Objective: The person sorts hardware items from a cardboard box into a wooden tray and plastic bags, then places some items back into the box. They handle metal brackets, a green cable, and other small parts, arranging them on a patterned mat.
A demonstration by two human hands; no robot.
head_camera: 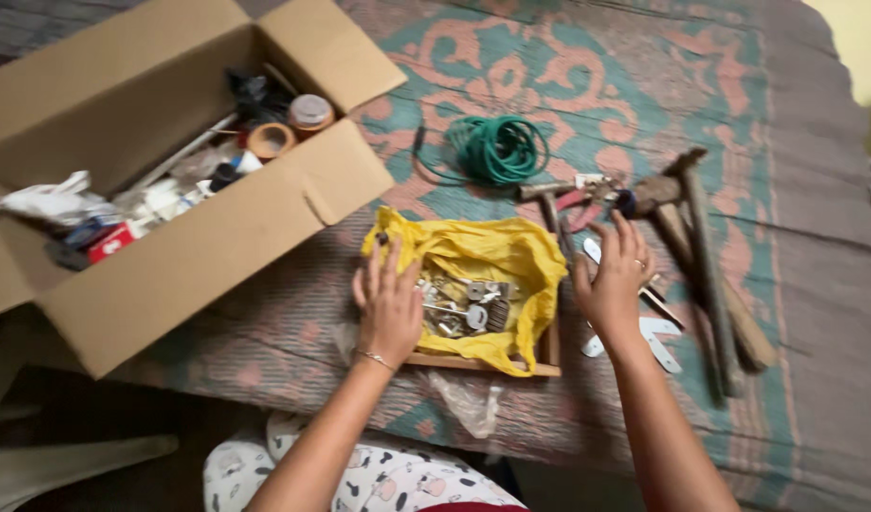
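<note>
Open brown cardboard box [184,204] of odds sits far left of left hand [390,308]. That hand lies flat, fingers spread, on crumpled yellow plastic bag [492,256] w/ small metal hardware [466,305] already exposed. Right hand [613,280], open, hovers just right of bag; wooden-handled hammers [710,275] beyond. Sorting looks barely begun.

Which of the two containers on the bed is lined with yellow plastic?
The small wooden tray between the left hand and right hand has it; the big cardboard box at left has none.
</note>
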